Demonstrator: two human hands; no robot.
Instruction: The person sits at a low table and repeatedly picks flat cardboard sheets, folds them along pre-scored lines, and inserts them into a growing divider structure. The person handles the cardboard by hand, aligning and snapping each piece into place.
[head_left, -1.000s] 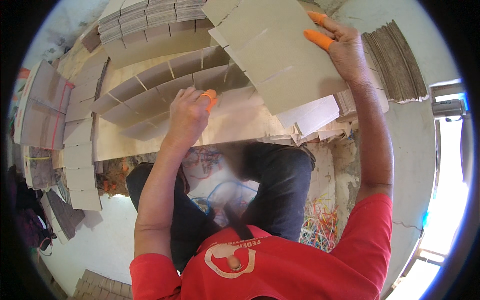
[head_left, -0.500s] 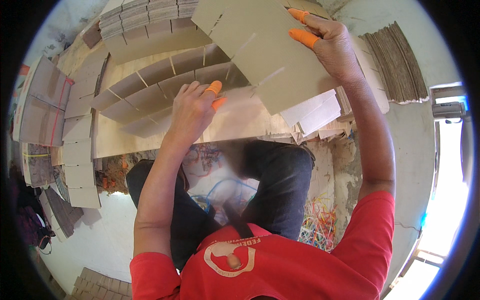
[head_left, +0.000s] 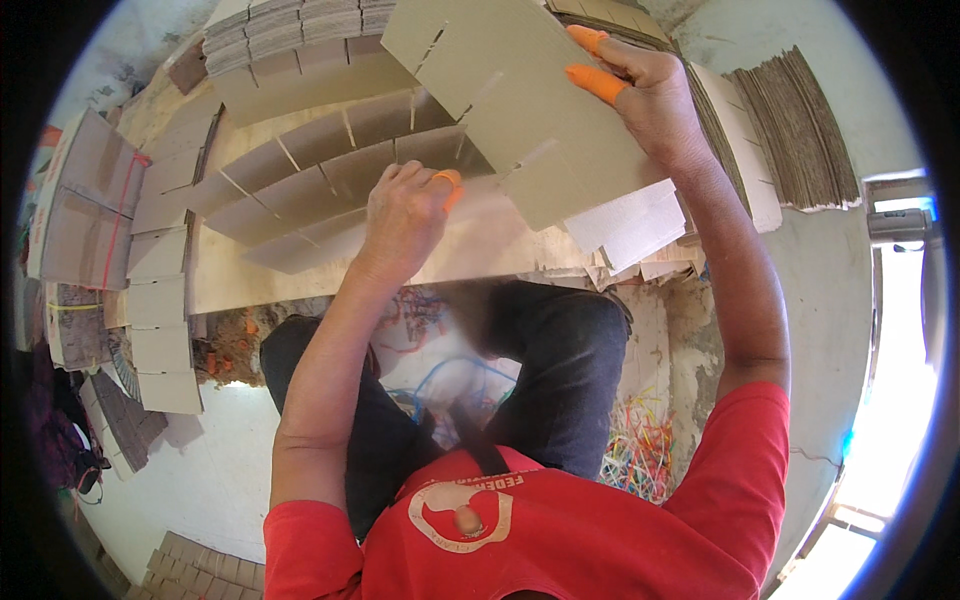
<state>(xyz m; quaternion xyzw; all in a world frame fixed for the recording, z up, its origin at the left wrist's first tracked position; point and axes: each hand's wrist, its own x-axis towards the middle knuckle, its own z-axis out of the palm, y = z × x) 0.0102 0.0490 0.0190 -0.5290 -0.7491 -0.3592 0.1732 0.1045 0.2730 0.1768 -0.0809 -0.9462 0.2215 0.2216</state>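
Note:
My right hand (head_left: 655, 105), with orange finger covers on two digits, grips the right edge of a large slotted cardboard sheet (head_left: 520, 115). The sheet is tilted over the right part of the wooden table. My left hand (head_left: 405, 220), also with orange finger covers, is closed, its fingers curled and thumb drawn in. Whatever its fingertips may hold is hidden. Beside and behind it, several slotted cardboard strips (head_left: 360, 172) stand on edge in a row, and the nearest strip runs behind the hand.
Stacked slotted cardboard (head_left: 300, 30) lies at the back left. More cardboard piles (head_left: 795, 125) lean at the right. Bound boxes (head_left: 90, 200) stand on the left, by a column of overlapping pieces (head_left: 163, 330). White-faced sheets (head_left: 640, 225) lie at the table's right front.
My left hand has shifted slightly right, its thumb and forefinger drawing together. My right hand has moved slightly left and down with the sheet.

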